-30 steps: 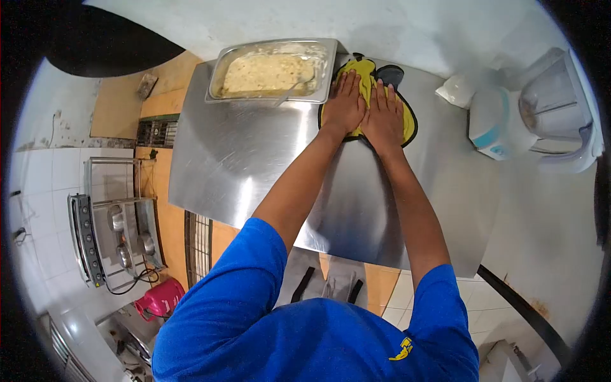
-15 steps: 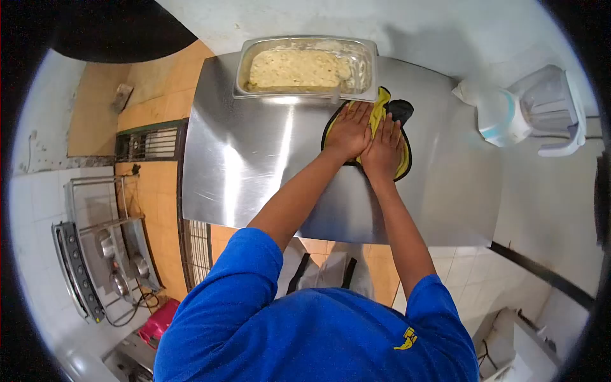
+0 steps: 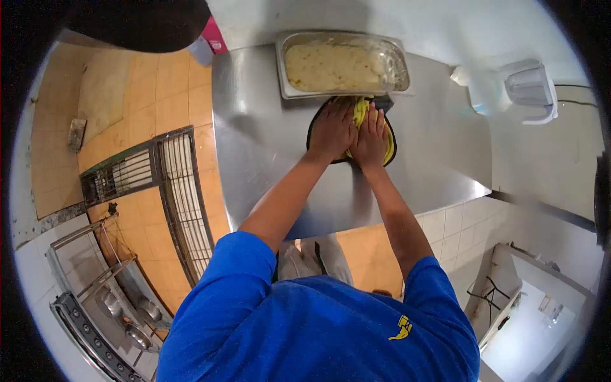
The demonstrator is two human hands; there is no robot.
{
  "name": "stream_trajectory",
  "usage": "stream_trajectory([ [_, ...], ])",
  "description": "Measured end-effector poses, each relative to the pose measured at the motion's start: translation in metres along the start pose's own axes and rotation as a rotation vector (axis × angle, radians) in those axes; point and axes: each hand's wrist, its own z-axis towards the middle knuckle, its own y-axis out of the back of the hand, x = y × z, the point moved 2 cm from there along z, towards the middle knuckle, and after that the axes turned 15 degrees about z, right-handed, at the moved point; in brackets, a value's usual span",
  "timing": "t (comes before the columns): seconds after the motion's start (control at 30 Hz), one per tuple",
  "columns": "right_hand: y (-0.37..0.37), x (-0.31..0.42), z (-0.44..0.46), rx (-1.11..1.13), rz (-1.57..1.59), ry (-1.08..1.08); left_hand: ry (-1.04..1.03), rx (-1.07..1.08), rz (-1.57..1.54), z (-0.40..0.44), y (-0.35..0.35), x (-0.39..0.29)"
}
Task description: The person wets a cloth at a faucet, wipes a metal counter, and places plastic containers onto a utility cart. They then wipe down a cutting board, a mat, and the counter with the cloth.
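My left hand (image 3: pixel 331 132) lies flat on a yellow cleaning cloth (image 3: pixel 388 153) with black edging, its fingers stretched toward the far side. Close beside it, my right hand (image 3: pixel 370 141) is also flat on the cloth, fingers extended. Both palms rest on the bunched cloth, which lies on a stainless steel table (image 3: pixel 433 153). Just beyond the fingertips stands a rectangular metal pan (image 3: pixel 347 96) holding a pale, lumpy mixture (image 3: pixel 334 65). Part of the cloth is hidden under my hands.
A clear blender jug (image 3: pixel 530 89) stands at the right by the wall. On the left, a barred floor drain (image 3: pixel 184 191) crosses the orange tiles. A metal rack with pots (image 3: pixel 108 302) is at lower left. A white appliance (image 3: pixel 534 312) stands at lower right.
The camera view has shifted. Both hands and the cloth have moved left relative to the metal pan, staying flat and together.
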Motion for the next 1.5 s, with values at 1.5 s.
stream_trajectory([
  [1.5, 0.017, 0.295, -0.099, 0.948, 1.693, 0.451, 1.570, -0.327, -1.273, -0.412, 0.220, 0.209],
])
